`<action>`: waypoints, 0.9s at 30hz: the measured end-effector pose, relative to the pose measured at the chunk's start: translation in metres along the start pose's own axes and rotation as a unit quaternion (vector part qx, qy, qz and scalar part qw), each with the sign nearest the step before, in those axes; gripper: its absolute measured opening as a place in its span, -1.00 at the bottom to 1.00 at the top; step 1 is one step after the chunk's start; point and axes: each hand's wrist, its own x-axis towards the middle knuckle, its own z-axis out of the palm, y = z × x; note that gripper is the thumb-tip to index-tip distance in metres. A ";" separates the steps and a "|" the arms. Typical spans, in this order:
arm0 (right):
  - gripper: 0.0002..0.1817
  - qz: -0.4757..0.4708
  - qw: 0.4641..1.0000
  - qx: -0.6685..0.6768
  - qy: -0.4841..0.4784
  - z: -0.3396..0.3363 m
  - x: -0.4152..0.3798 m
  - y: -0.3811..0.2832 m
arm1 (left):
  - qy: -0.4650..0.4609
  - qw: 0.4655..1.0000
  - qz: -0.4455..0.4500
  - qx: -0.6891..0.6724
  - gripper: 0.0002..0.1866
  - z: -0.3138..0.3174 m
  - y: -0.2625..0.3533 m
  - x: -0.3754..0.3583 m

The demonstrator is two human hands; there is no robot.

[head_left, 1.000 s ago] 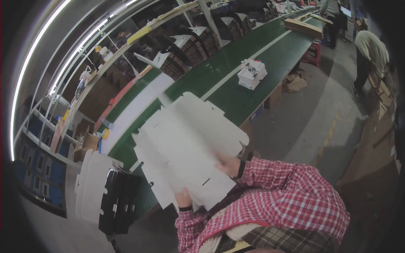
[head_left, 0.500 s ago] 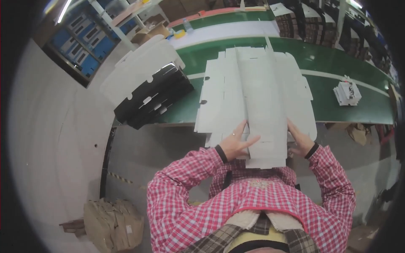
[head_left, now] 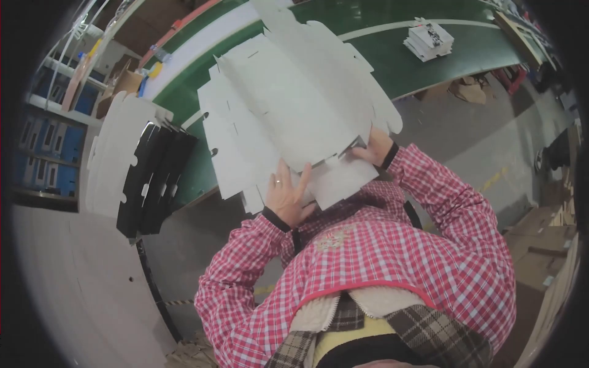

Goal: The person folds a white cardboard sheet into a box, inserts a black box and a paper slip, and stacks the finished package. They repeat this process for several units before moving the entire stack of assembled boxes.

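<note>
Green tabletop (head_left: 485,48) runs beneath the white cardboard blank (head_left: 288,104) in the head view, with black cartons (head_left: 147,178) left of the blank. At the blank's near edge, the left hand (head_left: 287,197) spreads its fingers; the right hand (head_left: 375,148) bends at the near-right corner, its grip unclear. Folding seems under way, calling for even pressure along the crease.

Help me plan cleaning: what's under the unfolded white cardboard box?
The green tabletop and its white stripe reach the edges of the unfolded white cardboard box; whatever lies beneath is covered.
</note>
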 end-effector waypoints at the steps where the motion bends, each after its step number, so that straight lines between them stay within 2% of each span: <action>1: -0.32 0.040 0.999 0.019 -0.015 0.004 0.001 0.010 | -0.016 1.000 -0.008 0.001 -0.03 -0.001 -0.003 0.001; 2: -0.31 0.080 0.996 0.037 -0.029 0.008 0.004 0.020 | -0.031 0.999 -0.016 0.003 0.06 -0.003 -0.006 0.003; 3: -0.34 0.091 0.995 0.033 -0.038 0.003 0.007 0.024 | 0.014 1.000 -0.004 0.002 0.04 -0.001 -0.011 0.008; 5: -0.43 0.145 0.986 0.017 -0.077 -0.004 0.010 0.030 | 0.187 0.981 0.049 -0.009 -0.05 0.004 -0.020 0.016; 6: -0.48 0.146 0.987 0.021 -0.069 -0.011 0.011 0.021 | 0.192 0.980 0.040 -0.026 -0.20 0.009 -0.025 0.021; 7: -0.56 0.151 0.987 0.030 -0.056 -0.016 0.010 0.013 | 0.200 0.978 0.018 -0.063 -0.47 0.016 -0.029 0.026; 8: -0.63 0.157 0.986 0.040 -0.042 -0.020 0.008 0.004 | 0.206 0.974 -0.002 -0.099 -0.65 0.023 -0.035 0.030; 9: -0.58 0.162 0.985 0.047 -0.036 -0.015 0.003 0.006 | 0.231 0.966 -0.004 -0.120 -0.65 0.026 -0.034 0.038; 11: -0.26 0.178 0.982 0.065 -0.024 -0.007 -0.012 0.012 | 0.335 0.918 -0.025 -0.211 -0.62 0.034 -0.032 0.058; 13: -0.31 0.203 0.971 0.101 0.076 0.004 -0.030 0.008 | 0.360 0.914 -0.033 -0.185 -0.59 0.033 -0.019 0.068; 14: -0.26 0.212 0.960 0.123 0.136 0.010 -0.035 0.006 | 0.383 0.908 -0.045 -0.166 -0.52 0.032 -0.014 0.074; 17: -0.35 0.240 0.948 0.077 0.195 0.024 -0.030 0.010 | 0.396 0.904 -0.087 -0.135 -0.55 0.037 -0.014 0.084; 20: -0.36 0.380 0.908 0.101 0.145 0.018 -0.011 -0.008 | 0.418 0.893 -0.122 -0.112 -0.56 0.034 -0.014 0.082; 24: -0.44 0.302 0.938 0.084 0.147 0.028 0.021 -0.024 | 0.376 0.892 -0.215 -0.131 -0.58 0.035 -0.034 0.059; 26: -0.58 0.251 0.944 0.124 0.172 0.037 0.040 -0.030 | 0.331 0.889 -0.280 -0.148 -0.62 0.030 -0.042 0.047; 27: -0.62 0.230 0.950 0.120 0.176 0.040 0.048 -0.029 | 0.371 0.888 -0.248 -0.110 -0.67 0.015 -0.039 0.046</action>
